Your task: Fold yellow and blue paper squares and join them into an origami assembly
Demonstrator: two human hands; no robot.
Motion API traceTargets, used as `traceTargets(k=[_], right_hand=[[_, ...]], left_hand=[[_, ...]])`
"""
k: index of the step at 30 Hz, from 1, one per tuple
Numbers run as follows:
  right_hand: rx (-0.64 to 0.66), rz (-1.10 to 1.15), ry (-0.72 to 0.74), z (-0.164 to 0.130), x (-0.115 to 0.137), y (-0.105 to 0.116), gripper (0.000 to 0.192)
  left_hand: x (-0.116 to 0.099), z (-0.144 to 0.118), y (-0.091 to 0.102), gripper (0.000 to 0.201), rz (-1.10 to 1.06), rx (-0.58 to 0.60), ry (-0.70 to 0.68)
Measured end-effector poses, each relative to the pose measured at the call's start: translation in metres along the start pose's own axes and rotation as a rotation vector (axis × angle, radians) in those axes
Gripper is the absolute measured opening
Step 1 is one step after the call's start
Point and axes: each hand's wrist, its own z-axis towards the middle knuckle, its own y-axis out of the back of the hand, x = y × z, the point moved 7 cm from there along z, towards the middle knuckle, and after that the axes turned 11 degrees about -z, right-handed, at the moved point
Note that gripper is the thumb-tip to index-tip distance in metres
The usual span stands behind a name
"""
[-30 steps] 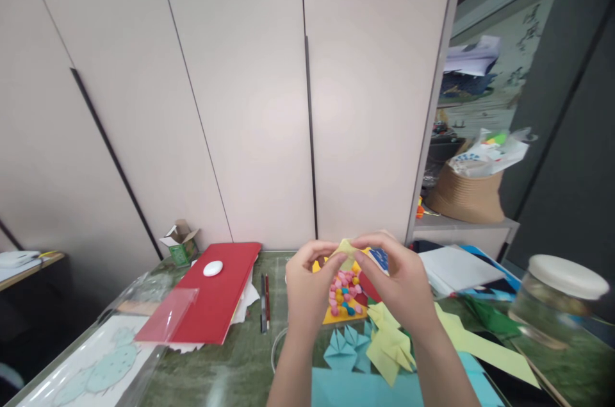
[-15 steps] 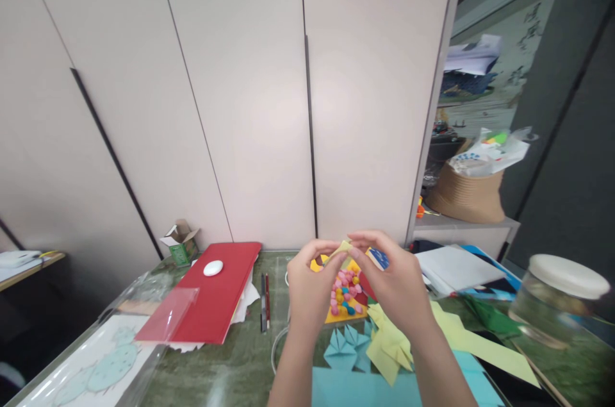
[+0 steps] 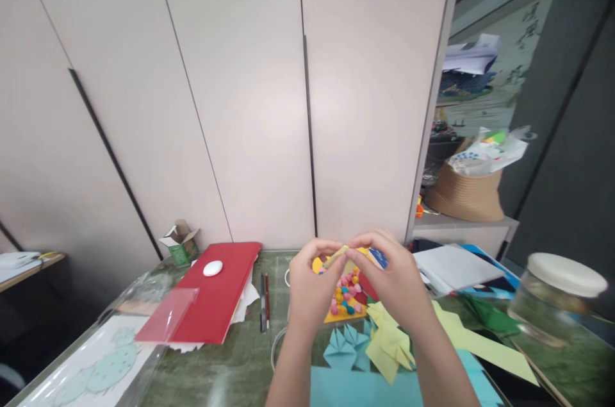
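A small piece of folded yellow paper [image 3: 335, 257] is pinched between both hands, held above the table; fingers cover much of it. My left hand [image 3: 312, 282] grips its left side with thumb and fingertips. On its right side, my right hand [image 3: 389, 275] pinches it too, and the fingertips of both hands nearly meet. Below the hands lie folded yellow paper pieces [image 3: 390, 344] and folded blue paper pieces [image 3: 341, 349]. Behind them sits a yellow-backed item with pink, yellow and blue balls [image 3: 346, 297], partly hidden by my hands.
A red folder [image 3: 211, 295] with a white round object [image 3: 213, 268] lies left, beside two pens [image 3: 265, 303]. A small green box [image 3: 181, 243] stands at the back. Blue paper [image 3: 365, 388] lies in front. Rightward are yellow strips [image 3: 490, 346] and a lidded jar [image 3: 552, 298].
My right-hand fingers have shifted slightly closer over the yellow paper, and less of its top edge sticks up between the fingertips. Things on the table have stayed in place.
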Motion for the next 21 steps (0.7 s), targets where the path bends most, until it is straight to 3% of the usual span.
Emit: traceTargets(k=[4, 8, 14, 21], right_hand=[[0.107, 0.101, -0.072, 0.001, -0.010, -0.007, 0.012], [0.116, 0.123, -0.099, 0.002, -0.016, -0.010, 0.013], [0.076, 0.247, -0.191, 0.004, -0.028, -0.012, 0.015], [0.126, 0.194, -0.201, 0.005, -0.030, -0.011, 0.022]], left_hand=[[0.008, 0.001, -0.004, 0.011, -0.090, 0.082, 0.067], [0.010, 0.001, -0.004, 0.011, -0.120, 0.097, 0.053], [0.002, -0.001, -0.008, 0.014, -0.003, 0.168, -0.018], [0.005, 0.001, 0.000, 0.013, -0.137, 0.019, 0.035]])
